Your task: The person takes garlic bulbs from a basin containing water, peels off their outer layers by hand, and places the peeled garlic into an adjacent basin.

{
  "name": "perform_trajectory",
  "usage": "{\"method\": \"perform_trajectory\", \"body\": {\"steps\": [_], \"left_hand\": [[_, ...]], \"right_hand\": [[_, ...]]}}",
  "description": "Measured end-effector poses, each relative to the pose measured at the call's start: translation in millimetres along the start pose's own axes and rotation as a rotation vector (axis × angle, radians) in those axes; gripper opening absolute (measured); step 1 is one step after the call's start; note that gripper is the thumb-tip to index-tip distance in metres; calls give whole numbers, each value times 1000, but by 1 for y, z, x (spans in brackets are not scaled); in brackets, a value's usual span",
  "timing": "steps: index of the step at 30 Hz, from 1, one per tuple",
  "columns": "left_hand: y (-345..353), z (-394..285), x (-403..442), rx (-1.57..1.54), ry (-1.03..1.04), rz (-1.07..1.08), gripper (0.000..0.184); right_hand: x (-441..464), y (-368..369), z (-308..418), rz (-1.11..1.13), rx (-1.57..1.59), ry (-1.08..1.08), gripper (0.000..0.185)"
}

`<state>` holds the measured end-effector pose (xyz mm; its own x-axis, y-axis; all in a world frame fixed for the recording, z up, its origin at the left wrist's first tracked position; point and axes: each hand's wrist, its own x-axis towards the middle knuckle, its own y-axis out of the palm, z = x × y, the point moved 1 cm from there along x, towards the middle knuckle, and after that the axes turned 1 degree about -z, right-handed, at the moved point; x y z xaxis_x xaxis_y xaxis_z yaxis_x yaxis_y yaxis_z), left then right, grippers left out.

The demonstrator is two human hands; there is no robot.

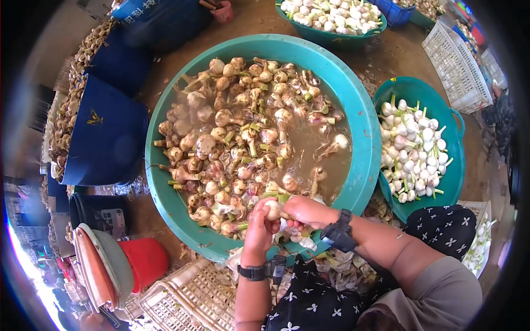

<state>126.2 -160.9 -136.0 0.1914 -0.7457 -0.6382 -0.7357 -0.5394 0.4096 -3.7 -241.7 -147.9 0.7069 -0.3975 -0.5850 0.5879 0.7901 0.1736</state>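
Observation:
Both my hands meet over the near rim of a large round green tub. My left hand is closed around a pale garlic bulb. From the right, my right hand comes up against the same bulb, its fingers bent near the stem and loose skins. Muddy water fills the tub, with many brown, unpeeled garlic bulbs floating in it. Pieces of peeled skin lie below my hands at the rim.
A green basket of clean white garlic stands at the right, another at the top. White crates are at upper right and lower left. Blue tubs and a red bucket stand at the left.

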Motion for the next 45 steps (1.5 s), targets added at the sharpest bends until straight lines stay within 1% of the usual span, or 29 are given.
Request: {"method": "perform_trajectory", "body": {"steps": [1, 3, 5, 6, 7, 9, 10, 13, 14, 15, 17, 19, 21, 23, 24, 25, 27, 28, 29, 31, 32, 33, 35, 37, 38, 39, 40, 42, 45], "left_hand": [[1, -3, -2, 72, 111, 76, 39], [-10, -11, -4, 107, 111, 121, 41], [-15, -18, -10, 606, 207, 97, 39], [-11, -18, -16, 607, 205, 97, 39], [-4, -20, -24, 800, 377, 52, 39], [10, -17, -37, 1178, 730, -41, 46], [13, -13, -38, 1237, 866, -48, 42], [3, 5, -31, 1384, 1046, -84, 35], [-1, 11, -27, 1266, 1086, -165, 27], [-6, 15, -22, 1264, 1085, -167, 27], [-23, 19, -10, -307, 308, -292, 26], [-43, 16, 0, -444, 253, -265, 28], [-68, 27, 3, -584, 35, -217, 27], [-61, 15, -8, -454, 67, -259, 29], [-66, 12, -12, -448, 86, -240, 23], [-67, 10, -12, -442, 104, -217, 18], [-36, -11, -24, -308, 158, -310, 17], [-24, -18, -30, -122, 277, -182, 28], [-7, -27, -40, 60, 398, -52, 41], [61, -61, -79, -65, 487, 356, 76], [68, -65, -80, 20, 605, 507, 101], [65, -65, -75, 22, 601, 509, 101], [50, -61, -50, 264, 665, 275, 92], [29, -44, -28, 475, 625, 88, 65], [18, -31, -18, 568, 604, 4, 61], [9, -19, -10, 654, 579, -85, 57], [5, -12, -4, 648, 576, -99, 57], [-2, 4, 0, 301, 212, -198, 56], [2, 5, 0, -5, 36, -173, 52]], "right_hand": [[0, 0, -2, 9, 284, 185, 25], [-4, 4, 0, -6, 260, 83, 25], [-15, 14, 11, -327, -437, -626, 23], [-10, 15, -1, -371, -491, -786, 20], [-9, 12, 2, -373, -490, -786, 20], [-5, 3, 5, -211, -81, -41, 18], [-2, 6, 4, -135, 481, -28, 18], [-5, 2, 6, -86, 472, 23, 18], [-4, 8, 1, -63, 593, -116, 18], [-9, 10, -1, -62, 591, -114, 18], [-30, 8, 10, 9, 294, -293, 18], [-51, -6, 18, 60, 269, -239, 17], [-63, -24, 25, -54, 709, -494, 17], [-67, -46, 41, -113, 927, -585, 18], [-61, -59, 36, -48, 709, -514, 20], [-53, -62, 24, -64, 101, -333, 22], [-60, -40, 26, 139, -927, -318, 26], [-61, -32, 31, 52, -1080, -250, 32], [-52, -30, 31, 39, -1081, -243, 32], [-26, -43, 24, -867, -957, -530, 32], [-14, -55, 21, -846, -1089, -388, 33], [0, -69, 19, -825, -1211, -247, 34], [30, -92, -8, -492, -1287, 94, 34], [54, -107, -50, -427, -1187, 230, 30], [35, -98, -22, -304, -1115, 245, 34], [26, -89, -11, -298, -1113, 249, 34], [22, -81, -2, -327, -1027, 114, 36], [4, -54, 19, -310, -895, -92, 45], [-20, -8, 28, -316, -826, -436, 31]]}}
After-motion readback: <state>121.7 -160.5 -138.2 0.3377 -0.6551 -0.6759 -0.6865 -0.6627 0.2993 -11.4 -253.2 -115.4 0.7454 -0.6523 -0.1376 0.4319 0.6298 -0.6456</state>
